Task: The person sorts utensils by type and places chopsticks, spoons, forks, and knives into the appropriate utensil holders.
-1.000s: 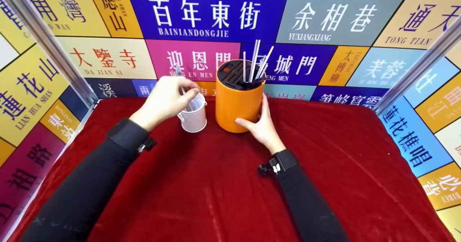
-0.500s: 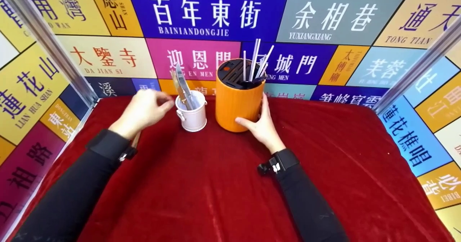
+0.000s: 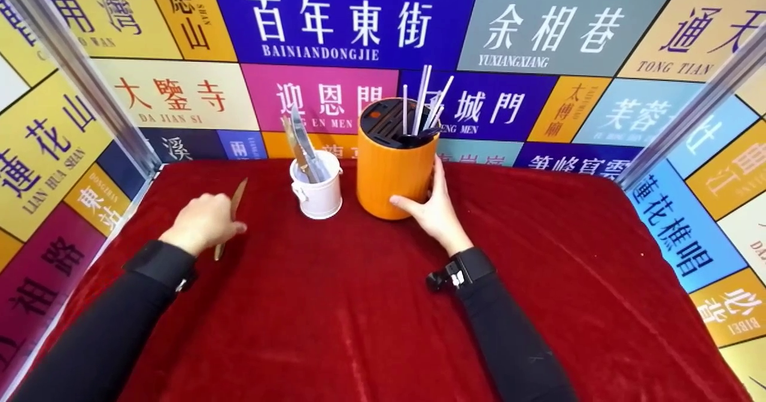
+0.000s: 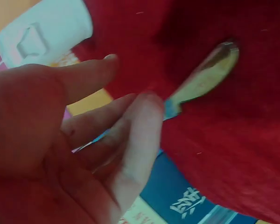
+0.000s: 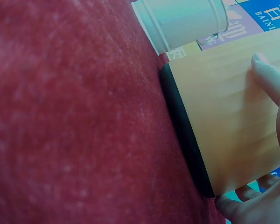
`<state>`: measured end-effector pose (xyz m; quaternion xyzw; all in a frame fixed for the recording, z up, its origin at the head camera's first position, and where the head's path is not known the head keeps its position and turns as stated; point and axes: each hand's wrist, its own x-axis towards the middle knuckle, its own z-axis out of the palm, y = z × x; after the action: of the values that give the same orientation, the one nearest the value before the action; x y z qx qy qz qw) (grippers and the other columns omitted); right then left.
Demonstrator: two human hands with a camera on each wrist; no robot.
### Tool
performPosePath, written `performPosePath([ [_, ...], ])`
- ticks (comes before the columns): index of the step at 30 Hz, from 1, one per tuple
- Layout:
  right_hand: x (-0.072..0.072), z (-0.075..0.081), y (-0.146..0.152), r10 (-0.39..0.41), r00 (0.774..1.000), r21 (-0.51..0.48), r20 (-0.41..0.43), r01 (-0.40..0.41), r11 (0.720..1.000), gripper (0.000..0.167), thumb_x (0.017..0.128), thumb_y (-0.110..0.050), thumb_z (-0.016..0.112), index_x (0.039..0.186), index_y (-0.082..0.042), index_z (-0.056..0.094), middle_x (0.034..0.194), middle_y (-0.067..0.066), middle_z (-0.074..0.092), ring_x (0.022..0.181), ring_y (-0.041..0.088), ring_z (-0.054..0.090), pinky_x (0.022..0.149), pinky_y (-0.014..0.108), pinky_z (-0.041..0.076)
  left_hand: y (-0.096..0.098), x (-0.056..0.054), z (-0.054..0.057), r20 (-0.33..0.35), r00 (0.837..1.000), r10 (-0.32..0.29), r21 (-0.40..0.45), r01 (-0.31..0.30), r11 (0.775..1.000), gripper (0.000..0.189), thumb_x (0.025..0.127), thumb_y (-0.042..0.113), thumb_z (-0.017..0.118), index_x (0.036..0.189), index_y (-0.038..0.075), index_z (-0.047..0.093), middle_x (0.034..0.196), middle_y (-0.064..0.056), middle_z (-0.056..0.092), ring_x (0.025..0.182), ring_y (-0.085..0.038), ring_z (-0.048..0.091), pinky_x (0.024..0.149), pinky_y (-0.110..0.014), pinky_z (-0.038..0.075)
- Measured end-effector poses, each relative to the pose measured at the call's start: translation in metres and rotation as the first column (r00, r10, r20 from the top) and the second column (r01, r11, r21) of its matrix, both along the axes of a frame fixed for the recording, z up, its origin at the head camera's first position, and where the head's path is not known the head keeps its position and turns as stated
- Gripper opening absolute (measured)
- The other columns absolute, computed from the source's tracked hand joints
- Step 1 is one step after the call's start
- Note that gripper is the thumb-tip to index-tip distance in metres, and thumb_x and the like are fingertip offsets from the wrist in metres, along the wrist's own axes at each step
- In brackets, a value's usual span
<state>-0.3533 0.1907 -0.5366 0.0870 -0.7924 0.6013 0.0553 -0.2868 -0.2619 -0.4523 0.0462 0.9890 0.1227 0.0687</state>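
Observation:
A slim metal table knife (image 3: pixel 239 195) lies at the left of the red cloth, with my left hand (image 3: pixel 203 221) over its middle. In the left wrist view the fingers (image 4: pixel 144 126) cross the knife (image 4: pixel 207 74), hiding part of it, while the thumb (image 4: pixel 91 77) stands apart from them. My right hand (image 3: pixel 435 212) holds the round orange knife block (image 3: pixel 395 180) low on its right side, thumb (image 5: pixel 268 77) on the front and fingers curled behind. Just left of the block stands a small white bucket (image 3: pixel 322 200) holding several table knives (image 3: pixel 305 148).
Several thin light sticks (image 3: pixel 421 106) rise from the black slotted top (image 3: pixel 386 124) of the block. Behind the red cloth (image 3: pixel 371 306) is a wall of coloured panels (image 3: pixel 347 49) with lettering. Metal posts (image 3: pixel 102 73) stand at the back corners.
My left hand has come away from the knives in the bucket and moved left and down to the knife on the cloth. My right hand stays on the block.

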Motion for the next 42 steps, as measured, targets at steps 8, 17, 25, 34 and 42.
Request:
performPosePath([
  [8,0.001,0.000,0.000,0.000,1.000,0.001,-0.014,0.000,1.000,0.130,0.087,-0.039,0.097,0.179,-0.032,0.005,0.185,0.005,0.020,0.167,0.023,0.031,0.137,0.047,0.031,-0.007,0.004,-0.013,-0.003,1.000,0.019,-0.032,-0.019,0.999,0.036,0.091,0.030,0.086,0.085,-0.001,0.070,0.094,-0.030,0.073,0.090,-0.053,0.071,0.083,-0.070,0.060],
  [17,0.002,0.001,-0.001,0.006,1.000,-0.005,0.013,-0.006,1.000,0.130,0.087,-0.039,0.096,0.178,-0.034,0.003,0.186,0.001,0.016,0.168,0.022,0.028,0.138,0.046,0.030,-0.021,0.004,-0.021,0.052,0.997,0.062,-0.039,-0.060,0.997,0.036,0.091,0.029,0.086,0.092,-0.004,0.071,0.097,-0.031,0.072,0.088,-0.050,0.069,0.079,-0.068,0.061],
  [25,0.002,0.000,0.001,0.006,1.000,-0.001,-0.004,-0.006,1.000,0.130,0.087,-0.041,0.096,0.178,-0.034,0.005,0.185,0.001,0.019,0.167,0.021,0.031,0.138,0.046,0.030,-0.023,0.003,-0.022,0.078,0.993,0.086,-0.042,-0.083,0.996,0.039,0.091,0.031,0.086,0.093,-0.004,0.068,0.096,-0.030,0.069,0.089,-0.050,0.068,0.078,-0.066,0.060],
  [34,0.000,0.000,0.001,0.001,1.000,-0.019,-0.003,-0.001,1.000,0.129,0.088,-0.026,0.096,0.179,-0.029,0.004,0.185,0.006,0.019,0.167,0.026,0.030,0.138,0.049,0.029,-0.027,-0.005,-0.022,0.109,0.989,0.097,-0.010,-0.096,0.995,0.039,0.089,0.036,0.089,0.080,0.003,0.071,0.078,-0.018,0.069,0.068,-0.037,0.070,0.068,-0.053,0.060],
  [42,0.018,0.026,-0.005,0.013,0.999,-0.030,0.051,-0.012,0.999,0.128,0.091,-0.023,0.094,0.179,-0.021,0.000,0.187,0.011,0.012,0.171,0.029,0.024,0.140,0.051,0.026,-0.029,-0.010,-0.026,0.146,0.982,0.122,0.041,-0.130,0.991,0.038,0.092,0.035,0.087,0.075,0.004,0.074,0.076,-0.018,0.074,0.050,-0.020,0.073,0.064,-0.036,0.059],
])
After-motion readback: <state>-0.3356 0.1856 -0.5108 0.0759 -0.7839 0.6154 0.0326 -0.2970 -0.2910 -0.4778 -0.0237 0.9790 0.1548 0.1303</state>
